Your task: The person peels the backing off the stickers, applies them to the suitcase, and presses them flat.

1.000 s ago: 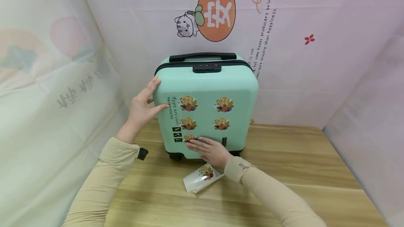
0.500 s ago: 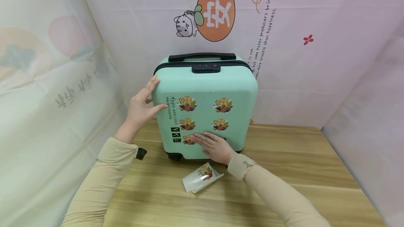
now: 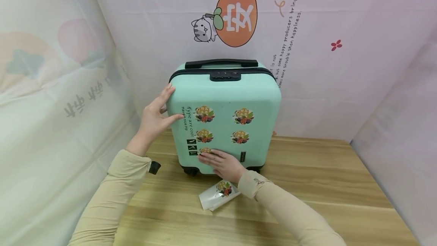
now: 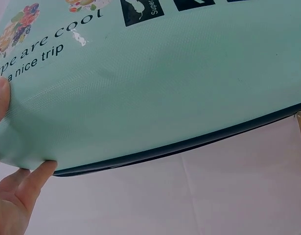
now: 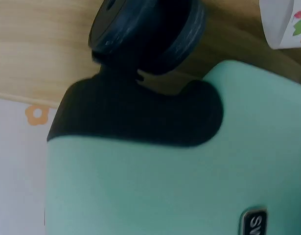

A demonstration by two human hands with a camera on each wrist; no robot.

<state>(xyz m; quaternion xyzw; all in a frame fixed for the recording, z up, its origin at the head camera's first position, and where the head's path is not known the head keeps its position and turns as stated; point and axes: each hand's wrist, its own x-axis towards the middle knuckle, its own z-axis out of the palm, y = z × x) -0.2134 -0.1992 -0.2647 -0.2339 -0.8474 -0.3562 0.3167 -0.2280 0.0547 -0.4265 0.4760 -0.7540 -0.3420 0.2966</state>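
A mint-green suitcase (image 3: 223, 94) stands upright on the table, its front bearing several round fruit stickers (image 3: 243, 116) in two columns. My left hand (image 3: 153, 120) grips the suitcase's left side, thumb on the front by the printed lettering (image 3: 189, 122) and fingers along the side edge. In the left wrist view the left fingers (image 4: 35, 183) reach the dark zip seam. Flat fingers of my right hand (image 3: 222, 164) lie over the lowest left sticker (image 3: 205, 150) and partly cover it. The right wrist view shows a black wheel (image 5: 145, 36) and corner, without the hand.
Below the suitcase a curled sticker sheet (image 3: 211, 197) with one fruit sticker lies on the wooden table (image 3: 307, 177). Printed cloth (image 3: 307, 98) hangs close behind the suitcase and on both sides. A black handle (image 3: 222, 63) and combination lock (image 3: 225, 76) are at its top.
My right hand has slid a little right and up off the lowest left sticker, then back left over it. The left hand keeps its place on the suitcase. The view shifts slightly.
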